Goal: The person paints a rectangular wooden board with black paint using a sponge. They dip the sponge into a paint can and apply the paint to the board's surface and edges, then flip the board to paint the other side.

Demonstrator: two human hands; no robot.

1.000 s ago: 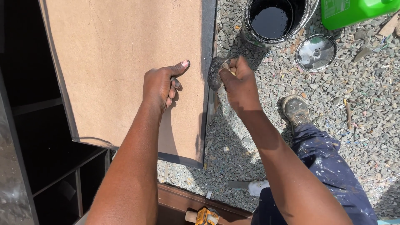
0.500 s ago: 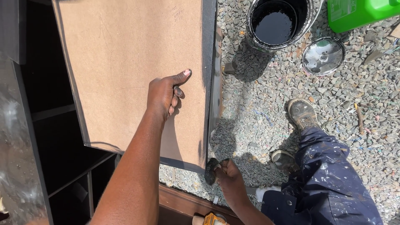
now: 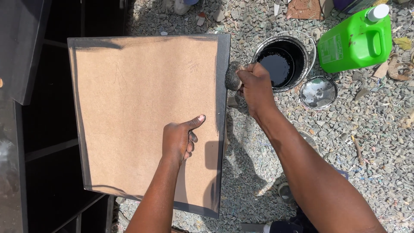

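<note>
Left hand (image 3: 177,140) mid-frame, fingers curled, thumb out, pressing on brown board (image 3: 142,108). Right hand (image 3: 254,84) clenched on dark sponge (image 3: 232,75) at board's black right edge, upper centre. Black paint can (image 3: 282,62) just beside.

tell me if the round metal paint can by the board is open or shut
Open: the round metal paint can shows black liquid inside, and its shiny round lid lies apart on the grey gravel.
</note>
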